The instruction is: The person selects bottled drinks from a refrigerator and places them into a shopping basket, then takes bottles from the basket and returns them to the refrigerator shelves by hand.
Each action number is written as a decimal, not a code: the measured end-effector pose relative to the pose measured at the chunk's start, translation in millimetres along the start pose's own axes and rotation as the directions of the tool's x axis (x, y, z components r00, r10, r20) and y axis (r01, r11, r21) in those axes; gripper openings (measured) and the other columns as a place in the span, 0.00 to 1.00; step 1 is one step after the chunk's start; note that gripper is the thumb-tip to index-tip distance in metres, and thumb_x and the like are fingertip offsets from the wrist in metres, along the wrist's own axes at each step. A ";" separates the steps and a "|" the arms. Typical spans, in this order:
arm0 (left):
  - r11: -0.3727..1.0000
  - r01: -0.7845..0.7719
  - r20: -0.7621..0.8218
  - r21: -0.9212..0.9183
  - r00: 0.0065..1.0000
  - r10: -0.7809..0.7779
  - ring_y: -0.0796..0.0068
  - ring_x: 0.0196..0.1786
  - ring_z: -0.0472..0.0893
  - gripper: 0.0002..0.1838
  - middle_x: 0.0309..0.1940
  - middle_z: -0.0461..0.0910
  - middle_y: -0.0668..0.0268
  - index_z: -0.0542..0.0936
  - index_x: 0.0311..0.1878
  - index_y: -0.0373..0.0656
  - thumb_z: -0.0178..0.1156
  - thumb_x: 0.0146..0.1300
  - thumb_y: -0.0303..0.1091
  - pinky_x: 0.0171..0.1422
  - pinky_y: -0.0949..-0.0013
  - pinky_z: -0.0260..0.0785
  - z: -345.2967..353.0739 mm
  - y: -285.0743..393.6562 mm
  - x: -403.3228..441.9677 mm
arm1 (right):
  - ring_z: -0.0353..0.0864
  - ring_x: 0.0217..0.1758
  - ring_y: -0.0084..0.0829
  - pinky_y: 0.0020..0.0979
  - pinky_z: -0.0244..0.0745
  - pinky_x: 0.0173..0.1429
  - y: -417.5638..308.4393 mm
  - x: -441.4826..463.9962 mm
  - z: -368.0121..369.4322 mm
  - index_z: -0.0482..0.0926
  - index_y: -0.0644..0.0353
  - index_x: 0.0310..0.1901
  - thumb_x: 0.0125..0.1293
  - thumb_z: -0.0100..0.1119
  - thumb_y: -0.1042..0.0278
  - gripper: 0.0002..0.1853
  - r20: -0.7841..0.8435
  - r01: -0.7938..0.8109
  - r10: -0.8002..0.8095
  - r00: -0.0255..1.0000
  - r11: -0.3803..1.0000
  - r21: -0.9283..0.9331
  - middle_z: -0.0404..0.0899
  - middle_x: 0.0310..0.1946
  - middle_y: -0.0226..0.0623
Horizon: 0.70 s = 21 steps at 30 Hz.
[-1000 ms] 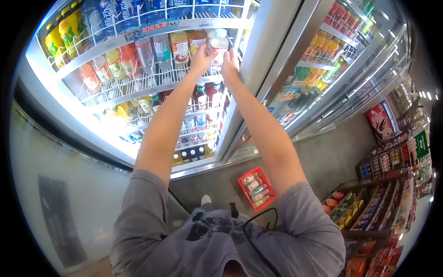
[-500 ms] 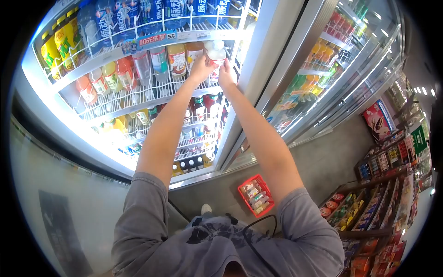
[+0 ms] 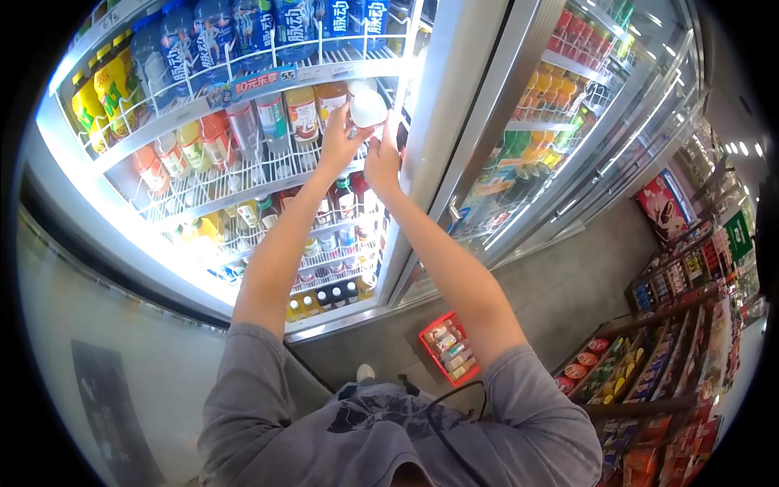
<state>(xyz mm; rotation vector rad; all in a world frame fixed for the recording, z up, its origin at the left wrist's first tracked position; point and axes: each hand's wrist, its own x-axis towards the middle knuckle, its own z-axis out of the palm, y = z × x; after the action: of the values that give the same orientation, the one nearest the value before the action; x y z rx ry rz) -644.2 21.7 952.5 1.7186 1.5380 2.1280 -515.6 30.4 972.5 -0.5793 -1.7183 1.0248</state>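
Both my hands are on a white-topped container [image 3: 369, 109] at the right end of the cooler's second shelf. My left hand [image 3: 339, 144] wraps its left side, and my right hand [image 3: 383, 158] grips it from the lower right. The container is tilted, with its white end facing me; its label is mostly hidden. Another white-capped item [image 3: 362, 84] stands just behind it. To the left on the same shelf are an orange-brown bottle [image 3: 302, 114] and a clear bottle with a green label [image 3: 273, 122].
Blue bottles [image 3: 296, 28] fill the shelf above, behind a white wire rail. The cooler's metal door frame [image 3: 487, 105] rises at the right. A red basket [image 3: 426, 334] holding several bottles sits on the floor. Snack racks [image 3: 641, 402] stand at the lower right.
The container has tipped so that its white end faces me more. Both hands have shifted slightly left and lower, with my right hand now beneath it. The view has moved a little.
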 end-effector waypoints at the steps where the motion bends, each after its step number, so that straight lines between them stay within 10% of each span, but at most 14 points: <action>1: 0.997 0.047 -0.023 -0.064 0.999 -0.048 0.65 0.62 0.74 0.37 0.58 0.69 0.57 0.65 0.68 0.38 0.72 0.57 0.31 0.67 0.65 0.70 -1.1 8.9 -2.7 | 0.60 0.76 0.49 0.38 0.56 0.76 1.9 -1.1 1.9 0.51 0.64 0.76 0.71 0.41 0.77 0.32 -0.017 0.112 -0.113 0.993 0.993 -0.021 0.60 0.72 0.55; 6: 0.983 0.137 -0.019 -0.125 0.990 -0.141 0.69 0.64 0.72 0.33 0.60 0.73 0.61 0.66 0.67 0.37 0.69 0.61 0.30 0.67 0.66 0.67 -22.8 64.5 -20.2 | 0.61 0.75 0.50 0.39 0.57 0.76 -22.1 -19.9 -17.5 0.55 0.63 0.75 0.73 0.42 0.77 0.29 0.078 0.362 -0.357 0.931 0.930 -0.065 0.61 0.72 0.53; 14: 0.905 0.344 0.106 -0.249 0.939 -0.327 0.74 0.60 0.75 0.31 0.59 0.76 0.61 0.67 0.70 0.38 0.65 0.64 0.31 0.61 0.69 0.70 -68.3 117.0 -66.4 | 0.73 0.68 0.37 0.33 0.67 0.69 -23.4 -51.7 -55.0 0.63 0.63 0.72 0.71 0.59 0.65 0.31 0.411 0.052 -0.078 0.908 0.996 0.073 0.71 0.66 0.51; 21: 0.902 0.405 0.254 -0.149 0.897 -0.361 0.73 0.58 0.77 0.33 0.58 0.77 0.58 0.68 0.69 0.38 0.67 0.61 0.28 0.57 0.72 0.73 -46.6 194.0 -79.5 | 0.76 0.66 0.38 0.34 0.68 0.68 -49.5 -86.8 -115.1 0.63 0.62 0.72 0.65 0.66 0.61 0.36 0.365 0.139 -0.181 0.913 0.981 0.139 0.74 0.64 0.51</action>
<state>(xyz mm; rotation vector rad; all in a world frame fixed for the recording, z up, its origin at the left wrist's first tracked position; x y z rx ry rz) -543.4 -152.8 1026.6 1.3894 1.4068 1.7605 -372.5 -20.8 984.6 -0.1687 -1.9902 1.1574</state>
